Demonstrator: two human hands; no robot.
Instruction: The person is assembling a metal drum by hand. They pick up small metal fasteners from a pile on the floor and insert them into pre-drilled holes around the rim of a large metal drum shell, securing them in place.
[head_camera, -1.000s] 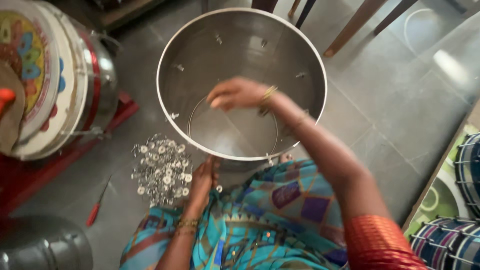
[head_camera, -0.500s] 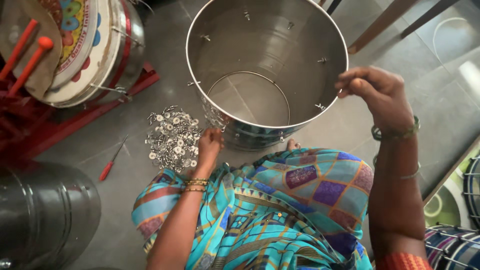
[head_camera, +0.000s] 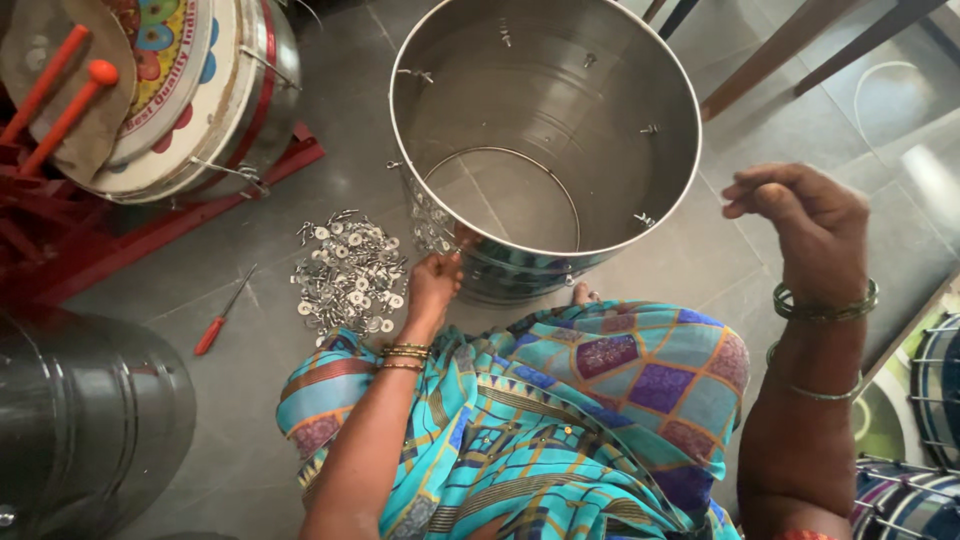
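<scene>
- Your left hand (head_camera: 432, 285) is pressed against the lower outside wall of the steel drum shell (head_camera: 545, 130), fingers curled in at the row of small fittings there. Whether they pinch a screw or only touch the wall, you cannot tell from here, since the fingertips are hidden against the metal.
- Your right hand (head_camera: 800, 215) hangs in the air to the right of the shell, loosely curled, holding nothing and touching nothing.
- The shell stands open end up on the floor (head_camera: 300, 190), right against your knees. Only one hand steadies it, low down. A sideways push there could rock or slide it on the smooth tiles, because the other hand is off the rim.
- Small bolts stick inward from the shell wall near the rim. A wrist or bangle (head_camera: 825, 303) reaching in could catch on one.
- The rim edge is thin sheet metal; a quick grab at it could nick a finger.
- The pile of washers and screws (head_camera: 350, 275) lies loose on the floor just left of your left hand. A sweep of the arm or the cloth of your dress (head_camera: 560, 420) could scatter them.
- The red screwdriver (head_camera: 222, 318) lies further left, apart from the pile. It could roll if nudged.
- The painted drum (head_camera: 190, 90) on the red stand (head_camera: 150, 235) and the dark metal shell (head_camera: 85, 420) at the lower left sit well apart.
</scene>
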